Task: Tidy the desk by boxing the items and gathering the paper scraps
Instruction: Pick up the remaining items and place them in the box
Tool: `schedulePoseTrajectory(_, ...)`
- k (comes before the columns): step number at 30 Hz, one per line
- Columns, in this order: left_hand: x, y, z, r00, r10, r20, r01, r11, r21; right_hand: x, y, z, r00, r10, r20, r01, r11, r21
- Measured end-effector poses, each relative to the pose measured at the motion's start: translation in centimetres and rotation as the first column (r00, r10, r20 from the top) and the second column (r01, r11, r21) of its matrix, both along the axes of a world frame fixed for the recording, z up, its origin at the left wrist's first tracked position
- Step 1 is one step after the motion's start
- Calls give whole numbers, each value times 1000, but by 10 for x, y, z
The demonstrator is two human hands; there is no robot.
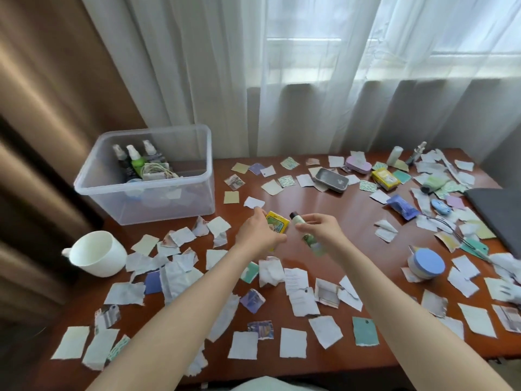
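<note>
My left hand [258, 232] grips a small yellow box [277, 224] above the middle of the brown desk [318, 207]. Beside it my right hand [324, 230] holds a small green bottle with a dark cap [299, 221], tilted. A clear plastic bin [146, 176] stands at the back left with three spray bottles [134, 159] and a cord inside. Torn paper scraps [296, 286] cover most of the desk. More items lie at the back right: a grey tin [332, 179], a yellow packet [385, 179], a lilac case [358, 164], a blue pouch [401, 206].
A white bowl-shaped cup [95, 253] lies tipped at the left edge. A round tub with a blue lid [426, 263] stands at the right. A dark grey pad [499, 215] lies at the far right. Curtains hang behind the desk.
</note>
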State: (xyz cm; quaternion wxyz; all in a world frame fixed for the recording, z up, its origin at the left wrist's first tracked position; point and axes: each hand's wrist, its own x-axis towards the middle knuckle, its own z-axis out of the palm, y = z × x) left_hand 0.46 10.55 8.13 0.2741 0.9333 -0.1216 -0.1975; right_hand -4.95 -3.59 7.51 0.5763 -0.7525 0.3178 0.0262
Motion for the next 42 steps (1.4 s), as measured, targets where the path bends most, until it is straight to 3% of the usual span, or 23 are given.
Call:
schedulePoseTrajectory(7,36,46,28,996,91,15,-90,994,-62,43,41,14,1000,-20,-12,22,982,186)
schedulePoseTrajectory(17,89,122,80,966,213,149,-194,972,-133,106,101,58,998,9,60,-30,935,355)
schedulePoseTrajectory(25,139,188,103,956,240,170,-212,963,-168,142,140,86,985,109,134,-150,923,354)
schedulePoseTrajectory(29,163,212,102,966,200,161,-181,976,-124,160,157,96,980,163,115,-193,919,344)
schedulePoseTrajectory(34,189,233,93,979,67,191,-76,996,37,191,176,93,974,210,82,-224,937,266)
schedulePoseTrajectory(38,206,244,75,987,-3,160,-19,991,135,218,190,82,947,320,-3,-316,937,149)
schedulePoseTrajectory(42,225,253,57,992,-76,104,50,972,230,248,201,61,930,355,-94,-339,928,152)
